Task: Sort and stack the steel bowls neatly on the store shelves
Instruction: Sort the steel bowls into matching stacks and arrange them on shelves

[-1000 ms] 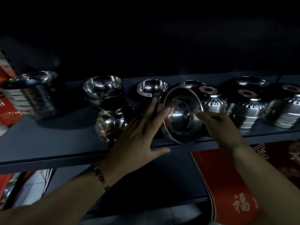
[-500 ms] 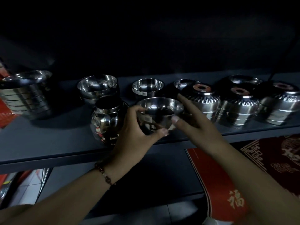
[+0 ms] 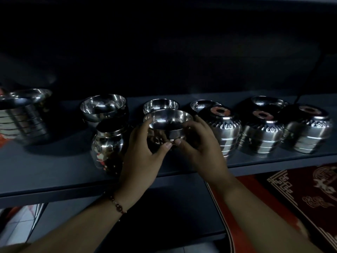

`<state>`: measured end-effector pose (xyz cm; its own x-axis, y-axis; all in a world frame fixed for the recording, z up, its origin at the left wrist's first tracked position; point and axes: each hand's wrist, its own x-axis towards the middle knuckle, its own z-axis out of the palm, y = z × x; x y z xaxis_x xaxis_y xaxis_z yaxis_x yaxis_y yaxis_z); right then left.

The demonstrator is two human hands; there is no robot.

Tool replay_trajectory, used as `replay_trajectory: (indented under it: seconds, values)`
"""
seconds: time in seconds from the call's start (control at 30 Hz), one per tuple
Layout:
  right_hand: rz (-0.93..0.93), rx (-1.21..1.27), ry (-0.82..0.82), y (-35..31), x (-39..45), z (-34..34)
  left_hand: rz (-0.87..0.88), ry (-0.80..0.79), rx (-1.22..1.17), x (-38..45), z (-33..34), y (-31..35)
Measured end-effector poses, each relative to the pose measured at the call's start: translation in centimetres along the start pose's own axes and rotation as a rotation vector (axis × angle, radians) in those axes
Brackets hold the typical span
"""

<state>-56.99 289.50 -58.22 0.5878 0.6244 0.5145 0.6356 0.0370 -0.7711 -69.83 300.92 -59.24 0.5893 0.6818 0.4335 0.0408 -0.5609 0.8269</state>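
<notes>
Steel round bowl (image 3: 168, 123) sits upright, mouth up, cupped between left hand (image 3: 141, 159) and right hand (image 3: 202, 150), fingers curled around its sides, thumbs nearly meeting in front.

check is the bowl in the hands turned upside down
No, the held bowl sits open side up, its shiny inside showing, with the left hand and right hand gripping its sides.

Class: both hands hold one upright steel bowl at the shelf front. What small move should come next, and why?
Probably ease the held bowl back into the similar upright bowl directly behind it. Left hand and right hand already grip opposite sides, and both bowls look alike.
</notes>
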Motion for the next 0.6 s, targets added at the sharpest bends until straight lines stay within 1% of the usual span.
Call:
replay_trajectory:
  seconds: [0.13,0.33,0.43,0.6]
  values:
    - [-0.009,0.051,0.052,0.1,2.0,0.5,0.039,0.094,-0.026,1.3,1.1,0.6]
    - [-0.064,0.144,0.118,0.6,5.4,1.2,0.045,0.191,-0.084,4.3,3.0,0.6]
    - [-0.042,0.175,0.125,1.0,7.2,2.4,0.037,0.271,-0.123,5.7,4.0,0.3]
    - [-0.001,0.204,0.135,2.3,9.7,4.2,0.034,0.338,-0.174,8.1,5.7,-0.6]
